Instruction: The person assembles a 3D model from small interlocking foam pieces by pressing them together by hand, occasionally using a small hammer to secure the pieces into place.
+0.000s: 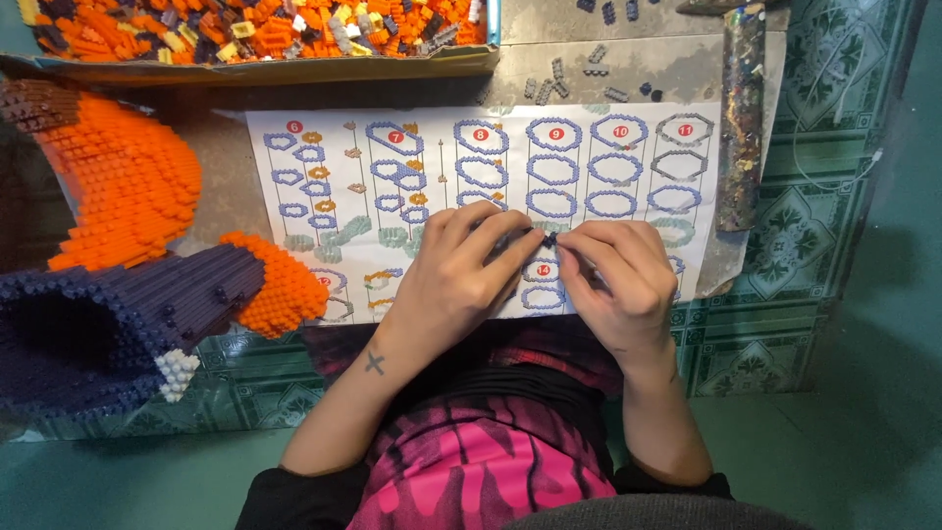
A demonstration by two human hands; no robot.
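While both hands meet over instruction sheet (392, 157): left hand (456, 280), right hand (613, 280) pinched together on small dark bricks (548, 238). Step: joining pieces. Orange-navy brick model (147, 265) left of left hand; brick tray (245, 34) beyond.

Home hobby corner: brick tray (245, 69), instruction sheet (471, 137), patterned floor tiles (785, 245).

Teal patterned floor tiles (785, 245), grey worktop (628, 59), seemingly dim light

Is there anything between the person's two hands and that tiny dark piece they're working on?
Nothing visible. The fingers of the left hand and right hand already pinch the small dark piece above the instruction sheet.
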